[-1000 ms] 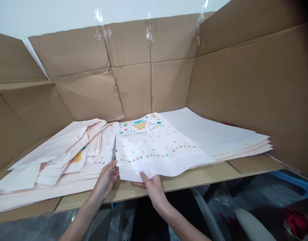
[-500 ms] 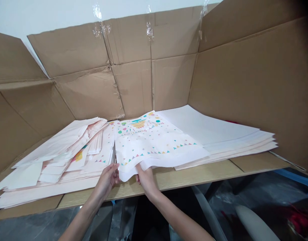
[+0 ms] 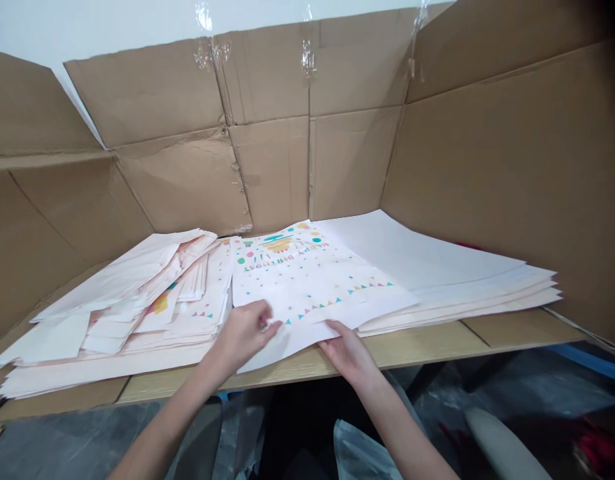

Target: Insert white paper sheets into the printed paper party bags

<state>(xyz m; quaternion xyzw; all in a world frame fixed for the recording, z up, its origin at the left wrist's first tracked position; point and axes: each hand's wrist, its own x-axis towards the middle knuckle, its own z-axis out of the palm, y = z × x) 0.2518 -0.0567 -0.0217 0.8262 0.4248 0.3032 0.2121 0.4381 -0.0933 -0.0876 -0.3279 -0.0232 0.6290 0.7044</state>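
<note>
Head view: the printed Happy Birthday paper sheet point(image 3: 307, 280) lies at twelve o'clock from both hands; the left hand point(image 3: 245, 337) is half curled and blurred over it; the right hand point(image 3: 348, 353) has its fingers on the near edge, grip unclear; a pale pink paper stack point(image 3: 117, 320) sits at nine o'clock, a white sheet stack point(image 3: 452, 273) at three; upright cardboard panels point(image 3: 307, 167) stand behind, walling the stacks in.

Packing area, cardboard walls point(image 3: 487, 167), stacked paper bags point(image 3: 307, 280)

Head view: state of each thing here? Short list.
Left hand: fingers curled on the sheet
Right hand: at the sheet's near edge
Happy Birthday paper sheet: lying on the stacks, near corner over the tabletop
White paper stack: flat, edges slightly fanned
Pale pink paper pile: loose, untidy
Cardboard panels: upright, taped
</note>
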